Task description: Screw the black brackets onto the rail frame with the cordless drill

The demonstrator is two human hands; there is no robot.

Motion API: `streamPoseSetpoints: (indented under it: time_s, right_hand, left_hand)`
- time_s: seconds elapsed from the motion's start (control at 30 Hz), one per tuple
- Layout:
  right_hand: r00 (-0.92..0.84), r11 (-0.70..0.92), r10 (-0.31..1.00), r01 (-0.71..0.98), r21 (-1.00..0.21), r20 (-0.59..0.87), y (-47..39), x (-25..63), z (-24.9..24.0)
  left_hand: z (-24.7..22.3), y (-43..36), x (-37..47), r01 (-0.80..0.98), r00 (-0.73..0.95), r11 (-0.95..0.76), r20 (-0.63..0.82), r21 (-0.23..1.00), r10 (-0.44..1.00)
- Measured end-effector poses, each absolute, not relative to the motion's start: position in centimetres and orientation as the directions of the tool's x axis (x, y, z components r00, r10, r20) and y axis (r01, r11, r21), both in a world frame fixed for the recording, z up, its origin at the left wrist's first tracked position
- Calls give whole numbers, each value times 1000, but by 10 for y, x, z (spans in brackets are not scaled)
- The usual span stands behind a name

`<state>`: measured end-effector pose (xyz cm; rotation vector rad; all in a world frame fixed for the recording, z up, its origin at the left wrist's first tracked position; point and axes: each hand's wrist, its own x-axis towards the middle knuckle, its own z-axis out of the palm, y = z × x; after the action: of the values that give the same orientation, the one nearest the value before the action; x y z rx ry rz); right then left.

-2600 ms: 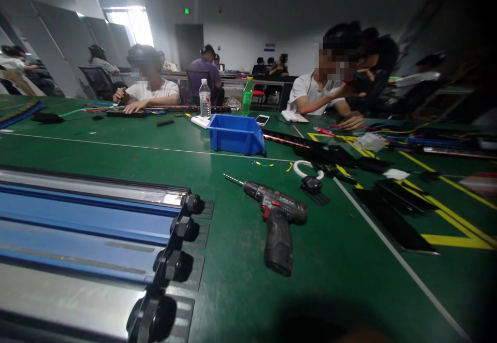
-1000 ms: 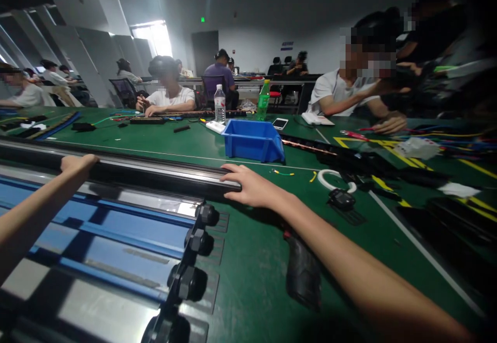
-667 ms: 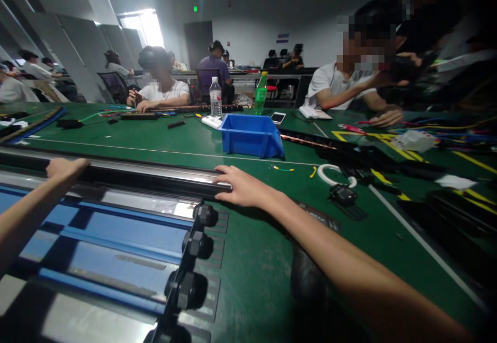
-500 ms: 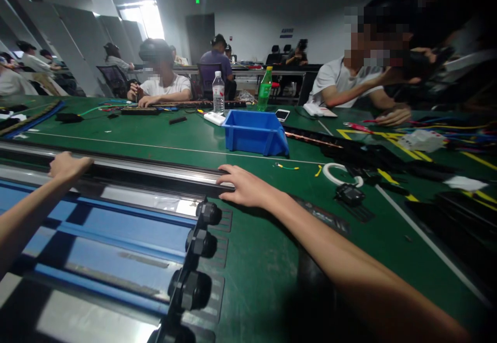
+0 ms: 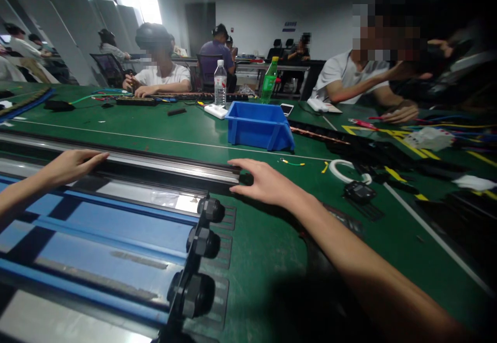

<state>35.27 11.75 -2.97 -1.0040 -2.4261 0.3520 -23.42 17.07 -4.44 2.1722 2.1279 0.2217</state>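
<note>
A long silver metal rail with black edges (image 5: 171, 165) lies across the green table and runs out of view at the left. My left hand (image 5: 72, 168) is over it with fingers stretched out, not wrapped around it. At its right end, my right hand (image 5: 267, 181) is open, thumb and fingers apart on either side of the end. Whether those fingertips touch the rail I cannot tell. Nearer to me lie several blue-and-silver panels (image 5: 128, 234), with black hexagonal cable glands (image 5: 204, 242) along their right ends.
Beyond the rail stands a blue bin (image 5: 256, 130), with a water bottle (image 5: 220, 84) and a green bottle (image 5: 269, 81) behind it. To the right are a white coil (image 5: 341, 169), a black device (image 5: 360, 191) and loose wires. Other people sit across the table.
My left hand has loosened and its fingers have straightened. My right hand's fingers have spread, with a gap now showing between palm and rail end. The view has shifted slightly.
</note>
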Motion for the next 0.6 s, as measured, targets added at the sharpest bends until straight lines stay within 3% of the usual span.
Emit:
streamPoseSetpoints:
  time_s: [0.6]
  right_hand:
    - [-608,720,691,533,-444,391,112,319,-41]
  left_hand:
    - [-40,174,-284,995,-86,89,-66,43,994]
